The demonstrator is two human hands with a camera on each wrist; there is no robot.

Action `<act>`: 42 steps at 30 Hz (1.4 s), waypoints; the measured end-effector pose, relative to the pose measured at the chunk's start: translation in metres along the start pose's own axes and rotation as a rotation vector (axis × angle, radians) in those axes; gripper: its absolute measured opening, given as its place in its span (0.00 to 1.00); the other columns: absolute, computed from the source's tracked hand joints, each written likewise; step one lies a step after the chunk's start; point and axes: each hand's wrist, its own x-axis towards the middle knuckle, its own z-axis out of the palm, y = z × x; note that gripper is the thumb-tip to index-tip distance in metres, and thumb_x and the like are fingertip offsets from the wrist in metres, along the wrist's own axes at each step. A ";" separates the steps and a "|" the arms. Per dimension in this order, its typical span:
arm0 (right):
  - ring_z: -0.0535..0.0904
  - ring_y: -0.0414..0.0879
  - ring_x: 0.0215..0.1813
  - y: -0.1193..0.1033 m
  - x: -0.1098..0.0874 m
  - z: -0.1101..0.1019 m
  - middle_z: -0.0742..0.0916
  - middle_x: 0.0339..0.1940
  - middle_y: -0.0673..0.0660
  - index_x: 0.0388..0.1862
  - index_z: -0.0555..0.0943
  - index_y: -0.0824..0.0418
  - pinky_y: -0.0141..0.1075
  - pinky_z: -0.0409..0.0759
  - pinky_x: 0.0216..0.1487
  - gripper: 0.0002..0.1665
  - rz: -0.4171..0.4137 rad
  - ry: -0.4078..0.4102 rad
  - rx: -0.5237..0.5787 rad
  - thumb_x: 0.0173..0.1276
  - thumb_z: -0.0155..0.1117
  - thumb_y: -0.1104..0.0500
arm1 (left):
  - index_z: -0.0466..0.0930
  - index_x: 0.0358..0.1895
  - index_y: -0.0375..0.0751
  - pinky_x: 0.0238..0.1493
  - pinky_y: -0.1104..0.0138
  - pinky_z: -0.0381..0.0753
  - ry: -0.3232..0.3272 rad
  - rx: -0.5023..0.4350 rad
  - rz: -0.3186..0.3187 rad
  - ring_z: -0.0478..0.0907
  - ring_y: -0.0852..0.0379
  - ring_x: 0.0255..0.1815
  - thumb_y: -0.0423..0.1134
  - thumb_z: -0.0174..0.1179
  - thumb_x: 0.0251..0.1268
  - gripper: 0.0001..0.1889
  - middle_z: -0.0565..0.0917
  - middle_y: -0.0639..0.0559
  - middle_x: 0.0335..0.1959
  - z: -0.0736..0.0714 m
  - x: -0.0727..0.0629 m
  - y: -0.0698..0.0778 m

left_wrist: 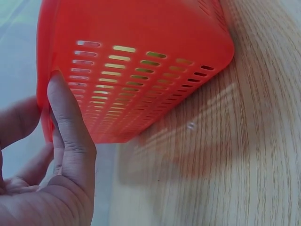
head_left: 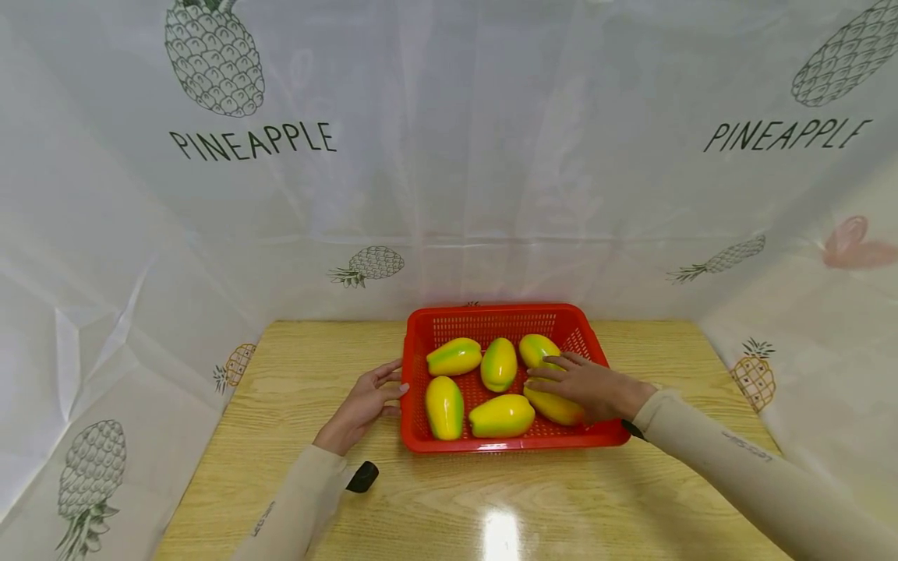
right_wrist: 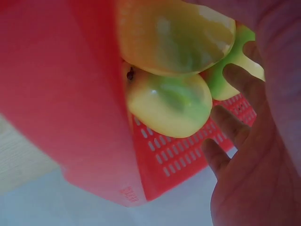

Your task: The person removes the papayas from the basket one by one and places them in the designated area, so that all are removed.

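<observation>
A red plastic basket [head_left: 515, 446] stands on the wooden table, holding several glossy yellow-green papayas [head_left: 501, 416]. At its left side my left hand [head_left: 361, 401] grips the rim; in the left wrist view, fingers [left_wrist: 70, 113] lie on both sides of that rim. My right hand [head_left: 592, 387] reaches over the basket's right side, palm down, its fingers loosely spread. It partly covers the front-right papaya [head_left: 547, 403], and its fingertips overlap the back-right papaya [head_left: 536, 348]. The right wrist view shows spread fingers [right_wrist: 244, 84] beside the papayas, curled round none of them.
The wooden table [head_left: 316, 351] extends to the left, right and front of the basket. White sheeting [head_left: 505, 195] with pineapple prints rises behind and on both sides. Perforated walls with slots surround the papayas. A black strap end [head_left: 362, 477] hangs by the left wrist.
</observation>
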 end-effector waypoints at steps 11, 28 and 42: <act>0.72 0.63 0.75 -0.002 0.002 -0.005 0.77 0.75 0.56 0.78 0.73 0.55 0.58 0.73 0.73 0.56 0.009 -0.027 -0.082 0.50 0.91 0.55 | 0.63 0.81 0.35 0.43 0.63 0.88 -0.014 0.010 0.003 0.82 0.57 0.45 0.29 0.58 0.79 0.31 0.75 0.36 0.64 -0.001 0.003 0.001; 0.73 0.58 0.75 -0.001 0.010 0.004 0.78 0.75 0.54 0.77 0.71 0.54 0.53 0.73 0.75 0.56 0.003 -0.078 -0.203 0.52 0.89 0.46 | 0.64 0.81 0.37 0.41 0.65 0.87 0.004 0.019 -0.025 0.79 0.55 0.45 0.30 0.58 0.79 0.31 0.75 0.37 0.63 0.002 -0.005 0.002; 0.70 0.59 0.78 -0.002 0.011 -0.007 0.76 0.77 0.57 0.78 0.71 0.56 0.55 0.69 0.77 0.59 0.050 -0.160 -0.064 0.50 0.89 0.41 | 0.64 0.81 0.37 0.40 0.66 0.87 0.007 0.019 -0.010 0.78 0.56 0.44 0.30 0.58 0.80 0.30 0.73 0.40 0.59 0.002 -0.005 0.003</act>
